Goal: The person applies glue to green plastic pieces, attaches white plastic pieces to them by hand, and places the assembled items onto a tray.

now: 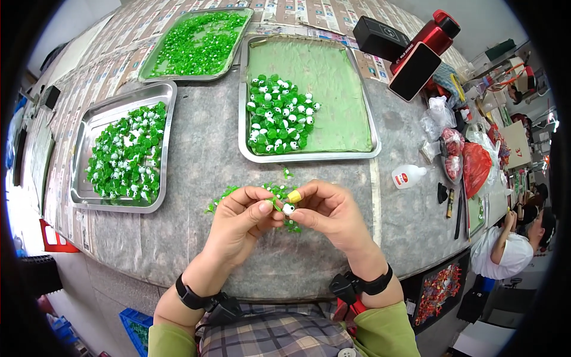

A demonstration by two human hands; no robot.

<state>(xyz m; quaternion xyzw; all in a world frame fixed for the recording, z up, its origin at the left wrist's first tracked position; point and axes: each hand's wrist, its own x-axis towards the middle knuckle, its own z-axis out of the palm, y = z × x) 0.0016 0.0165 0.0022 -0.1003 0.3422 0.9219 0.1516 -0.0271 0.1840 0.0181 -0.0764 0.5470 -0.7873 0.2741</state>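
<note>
My left hand (239,221) pinches a small translucent green plastic piece (276,204) between thumb and fingers. Close against it, my right hand (334,219) holds a white eyeball-shaped bead (288,209) with a black dot. A yellow finger cot (294,196) covers my right index fingertip. Both hands meet over a loose heap of green pieces (222,199) on the grey-covered table, and partly hide it. Straight ahead of them lies a metal tray (309,158) with a pale green lining; green pieces with white eyeball beads (278,113) fill its left part.
A second metal tray (87,128) at left holds similar green-and-white pieces. Farther back, another tray (184,78) carries small green pieces. At right are a white bottle (408,176), a phone (415,71), a red flask (437,34), a black box (380,38) and plastic bags (477,169). Another person (508,250) sits far right.
</note>
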